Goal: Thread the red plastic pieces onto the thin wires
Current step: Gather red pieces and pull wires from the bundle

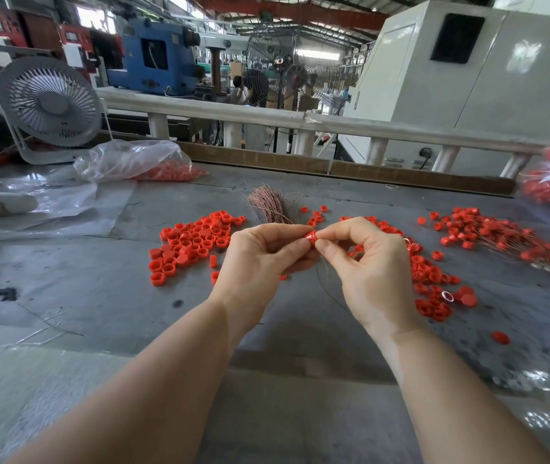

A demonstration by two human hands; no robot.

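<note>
Head view: red cap [311,237] pinched between both hands above mid-bench [66,296].
Left hand [260,259] fingers and right hand [367,262] fingers clamp its opposite sides; thin wire [325,279] trails below.

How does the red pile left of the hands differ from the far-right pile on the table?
The left pile is loose caps with no wire showing among them; the far-right pile has thin wires running through its caps. The left pile is packed tight, while the far-right pile sprawls wider with stray caps at its edges. Both are the same red plastic caps lying on the grey table.
</note>
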